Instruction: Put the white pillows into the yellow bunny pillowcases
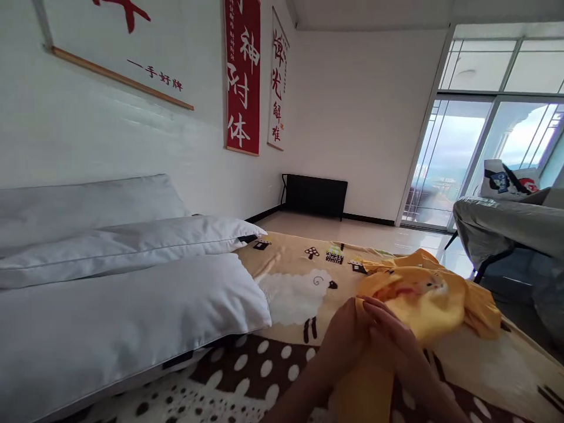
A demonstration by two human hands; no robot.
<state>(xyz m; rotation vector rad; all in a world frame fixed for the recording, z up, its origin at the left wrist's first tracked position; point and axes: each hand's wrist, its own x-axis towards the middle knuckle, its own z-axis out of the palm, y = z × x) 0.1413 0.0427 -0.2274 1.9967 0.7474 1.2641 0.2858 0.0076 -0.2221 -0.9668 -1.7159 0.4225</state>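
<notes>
My left hand [346, 332] and my right hand [392, 329] are close together at the lower middle, right of the pillows. Both have their fingers closed on a yellow cloth [427, 314]. A pinched fold stands up between the fingertips. Part of the cloth hangs below my hands toward me, and the rest lies bunched on the bed beyond them. A pale cartoon print shows on the bunched part. Whether it is a pillowcase or a garment I cannot tell.
White pillows [145, 317] lie stacked on the left. Under everything spreads a patterned blanket [295, 294] with a sheep print and dots. A plastic-covered table [506, 220] with a bag [500, 179] stands on the right. A black folded panel [315, 197] leans by the far wall.
</notes>
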